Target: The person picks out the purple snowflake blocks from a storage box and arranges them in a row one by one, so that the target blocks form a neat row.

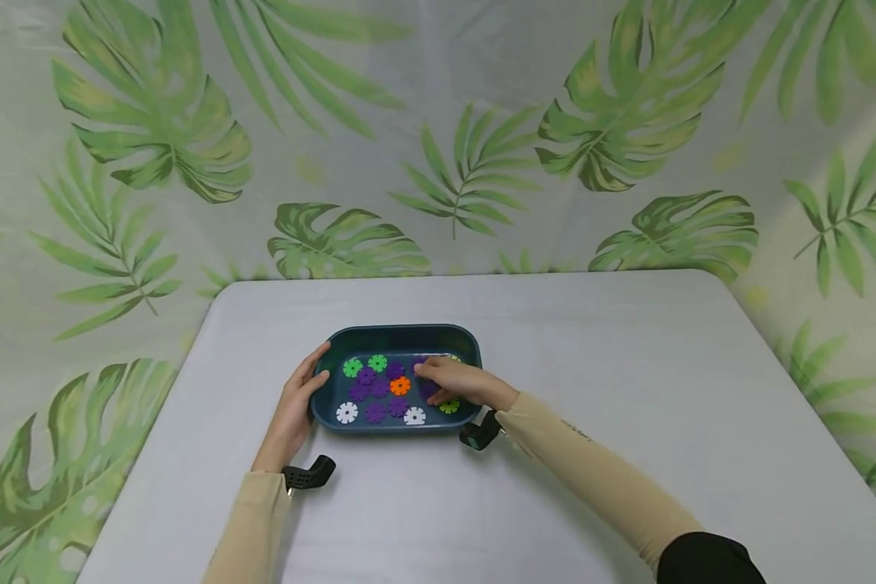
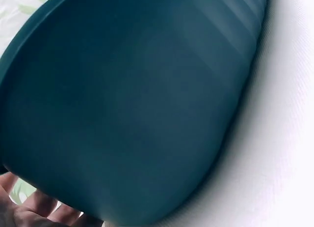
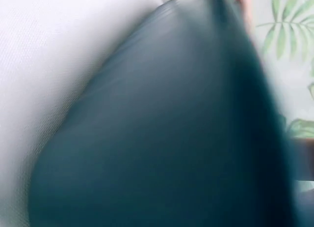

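A dark teal tray (image 1: 401, 333) holds several small notched flower-shaped plastic discs. Among them are an orange disc (image 1: 400, 386), a green disc (image 1: 377, 363), a white disc (image 1: 346, 413) and a purple disc (image 1: 375, 412). My left hand (image 1: 297, 405) grips the tray's left end, thumb over the rim and fingers along the outside. Inside the tray's right part, my right hand (image 1: 461, 383) reaches down with bent fingers over purple pieces. Whether it pinches one is hidden. In the left wrist view, the tray's outer wall (image 2: 132, 104) fills most of the picture, with fingertips (image 2: 41, 202) below.
The tray stands on a table with a white cloth (image 1: 591, 349). Behind it hangs a leaf-patterned curtain (image 1: 482, 73). A black wrist camera (image 1: 310, 473) sits on the left wrist, another black camera (image 1: 480, 431) on the right, close to the tray's front corner.
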Demonstrator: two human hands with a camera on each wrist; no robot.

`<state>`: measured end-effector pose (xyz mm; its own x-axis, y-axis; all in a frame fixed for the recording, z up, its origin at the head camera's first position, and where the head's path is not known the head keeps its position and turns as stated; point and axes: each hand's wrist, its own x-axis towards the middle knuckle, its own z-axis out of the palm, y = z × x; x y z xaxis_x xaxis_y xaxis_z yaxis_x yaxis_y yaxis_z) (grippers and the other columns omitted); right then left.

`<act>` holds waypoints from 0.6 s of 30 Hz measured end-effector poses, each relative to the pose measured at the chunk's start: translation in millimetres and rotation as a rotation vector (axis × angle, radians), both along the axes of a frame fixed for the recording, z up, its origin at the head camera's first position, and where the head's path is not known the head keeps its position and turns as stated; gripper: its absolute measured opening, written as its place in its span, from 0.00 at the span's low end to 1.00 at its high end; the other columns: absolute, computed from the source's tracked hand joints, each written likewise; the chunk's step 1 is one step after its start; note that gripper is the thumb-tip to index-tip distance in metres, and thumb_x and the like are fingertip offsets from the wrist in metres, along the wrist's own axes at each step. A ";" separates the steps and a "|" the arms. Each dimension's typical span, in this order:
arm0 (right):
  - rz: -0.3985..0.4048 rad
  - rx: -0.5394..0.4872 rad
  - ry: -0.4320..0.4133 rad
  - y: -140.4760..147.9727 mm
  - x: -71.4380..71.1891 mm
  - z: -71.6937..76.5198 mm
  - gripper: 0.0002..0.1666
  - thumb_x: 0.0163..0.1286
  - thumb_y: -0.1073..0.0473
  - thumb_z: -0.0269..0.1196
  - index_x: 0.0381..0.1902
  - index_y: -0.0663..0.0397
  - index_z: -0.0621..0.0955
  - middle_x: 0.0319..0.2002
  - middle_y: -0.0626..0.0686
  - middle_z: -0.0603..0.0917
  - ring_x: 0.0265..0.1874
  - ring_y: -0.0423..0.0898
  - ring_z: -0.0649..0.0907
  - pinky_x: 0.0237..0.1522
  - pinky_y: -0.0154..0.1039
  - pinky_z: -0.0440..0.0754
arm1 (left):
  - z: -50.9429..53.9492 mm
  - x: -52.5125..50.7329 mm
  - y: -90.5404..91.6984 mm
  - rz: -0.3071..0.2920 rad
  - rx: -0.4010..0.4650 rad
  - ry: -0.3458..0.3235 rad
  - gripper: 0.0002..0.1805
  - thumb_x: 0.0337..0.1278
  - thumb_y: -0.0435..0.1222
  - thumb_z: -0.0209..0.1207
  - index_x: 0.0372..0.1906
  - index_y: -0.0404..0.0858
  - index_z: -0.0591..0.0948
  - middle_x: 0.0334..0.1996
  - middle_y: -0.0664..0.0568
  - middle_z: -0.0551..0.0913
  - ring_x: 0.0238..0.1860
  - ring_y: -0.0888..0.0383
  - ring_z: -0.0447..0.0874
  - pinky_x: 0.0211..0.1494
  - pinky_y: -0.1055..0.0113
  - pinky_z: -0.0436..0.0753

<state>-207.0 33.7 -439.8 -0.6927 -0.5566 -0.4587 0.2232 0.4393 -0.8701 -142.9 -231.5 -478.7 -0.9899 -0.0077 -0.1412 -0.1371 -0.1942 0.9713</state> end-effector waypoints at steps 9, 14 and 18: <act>-0.014 0.050 0.083 -6.0 -0.1 -8.8 0.12 0.69 0.73 0.51 0.48 0.72 0.76 0.39 0.60 0.78 0.26 0.47 0.81 0.37 0.40 0.84 | -3.7 -0.5 -2.9 -0.006 -0.039 0.021 0.27 0.74 0.33 0.45 0.74 0.43 0.58 0.75 0.56 0.48 0.73 0.61 0.41 0.73 0.58 0.47; 0.020 0.053 0.206 -4.6 1.9 -10.2 0.08 0.65 0.75 0.53 0.39 0.65 0.78 0.24 0.56 0.78 0.18 0.44 0.80 0.27 0.36 0.83 | -7.2 -0.6 -3.5 -0.007 -0.060 0.019 0.28 0.73 0.35 0.46 0.74 0.45 0.58 0.75 0.56 0.48 0.73 0.60 0.43 0.73 0.58 0.47; 0.064 -0.024 0.247 -1.2 3.1 -7.4 0.09 0.66 0.73 0.54 0.42 0.64 0.78 0.22 0.55 0.76 0.18 0.44 0.78 0.26 0.38 0.82 | -9.6 -1.3 -4.1 -0.005 -0.072 0.028 0.28 0.73 0.35 0.46 0.74 0.44 0.58 0.75 0.55 0.47 0.73 0.60 0.41 0.73 0.58 0.46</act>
